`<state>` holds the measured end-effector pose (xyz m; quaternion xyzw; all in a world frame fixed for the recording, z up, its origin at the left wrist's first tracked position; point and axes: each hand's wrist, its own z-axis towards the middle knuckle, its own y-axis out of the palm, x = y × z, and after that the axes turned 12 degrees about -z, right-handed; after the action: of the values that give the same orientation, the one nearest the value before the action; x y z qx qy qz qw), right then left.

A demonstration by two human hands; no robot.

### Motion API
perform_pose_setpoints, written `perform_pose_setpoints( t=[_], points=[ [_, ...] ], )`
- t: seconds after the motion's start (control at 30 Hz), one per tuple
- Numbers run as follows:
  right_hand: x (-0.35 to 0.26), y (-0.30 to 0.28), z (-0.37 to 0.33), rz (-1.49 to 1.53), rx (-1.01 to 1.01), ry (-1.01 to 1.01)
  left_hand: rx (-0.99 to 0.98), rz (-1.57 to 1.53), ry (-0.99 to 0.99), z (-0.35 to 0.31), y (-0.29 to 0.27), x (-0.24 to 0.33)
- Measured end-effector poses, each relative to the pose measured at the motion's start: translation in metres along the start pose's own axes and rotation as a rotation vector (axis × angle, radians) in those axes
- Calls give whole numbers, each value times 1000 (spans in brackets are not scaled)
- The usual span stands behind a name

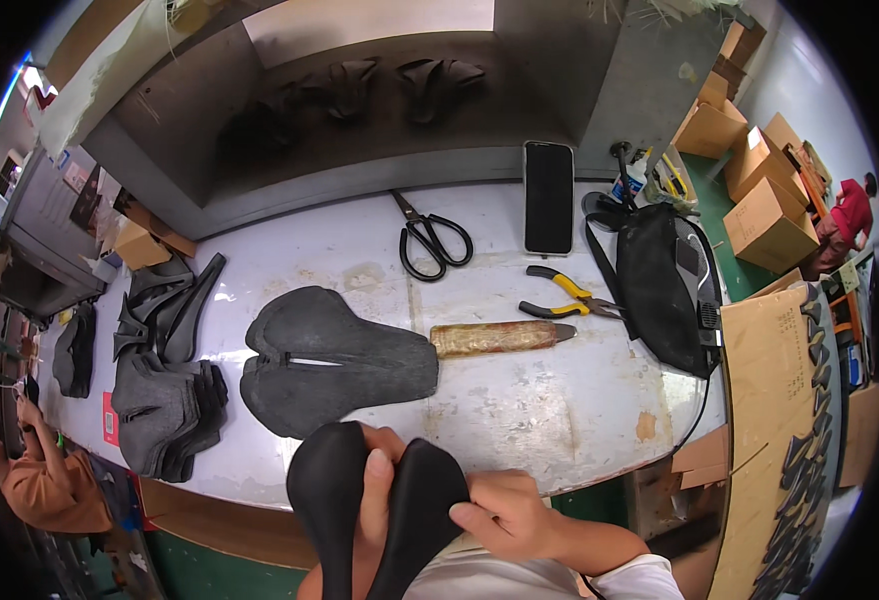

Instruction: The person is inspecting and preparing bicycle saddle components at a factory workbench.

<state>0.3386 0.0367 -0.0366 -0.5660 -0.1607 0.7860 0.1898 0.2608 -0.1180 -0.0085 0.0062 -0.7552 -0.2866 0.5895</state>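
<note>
A black bicycle saddle (426,500) is held up at the table's near edge, its two broad lobes pointing away from me. My left hand (375,490) is closed on it at the middle, the thumb lying in the gap between the lobes. At the right lobe's outer edge, my right hand (509,512) pinches the rim with its fingers curled. Just beyond lies a flat dark grey saddle-shaped piece (379,365) with a slot. Touching its narrow end is a tape-wrapped handle (489,339) with a short dark blade tip.
Scissors (427,245), yellow-black pliers (571,297), a phone (548,198) and a black pouch (654,290) lie farther back. Stacked grey saddle pieces (171,410) and black saddle shells (184,310) stand left. A grey metal box (359,170) spans the back. Another person (59,485) is at far left.
</note>
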Motion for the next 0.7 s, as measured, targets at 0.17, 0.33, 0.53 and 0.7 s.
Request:
perform_pose_setpoints(
  t=[0.17,0.33,0.53,0.7],
  points=[
    [10,2,13,-288,172,-160,-73,-154,-77,4,11,-23],
    [3,10,10,58,80,59,-24,-690,-317,4,2,-38],
    [-3,16,0,371,-80,255,-86,-877,-316,-2,-32,-62],
    [12,10,-4,648,-114,423,-18,-482,-214,-7,-40,-63]
  ],
)
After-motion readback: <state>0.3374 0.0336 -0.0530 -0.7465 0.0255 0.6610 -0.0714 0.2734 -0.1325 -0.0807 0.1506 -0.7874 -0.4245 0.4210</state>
